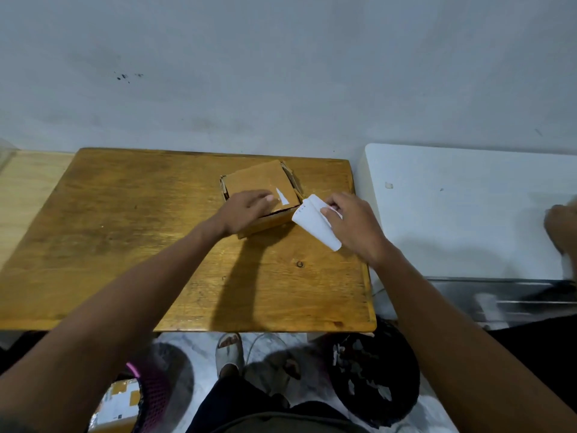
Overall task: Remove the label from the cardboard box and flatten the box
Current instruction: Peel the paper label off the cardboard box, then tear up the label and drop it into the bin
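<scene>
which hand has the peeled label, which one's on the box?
The right hand pinches the curled white label, clear of the box. The left hand rests flat on the cardboard box.

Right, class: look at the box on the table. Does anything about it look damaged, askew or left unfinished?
Yes. A small white scrap remains stuck on the box top, beside the left hand, so the label held in the right hand seems to have torn. The box sits skewed to the table edges, and its far flaps look ragged.
</scene>
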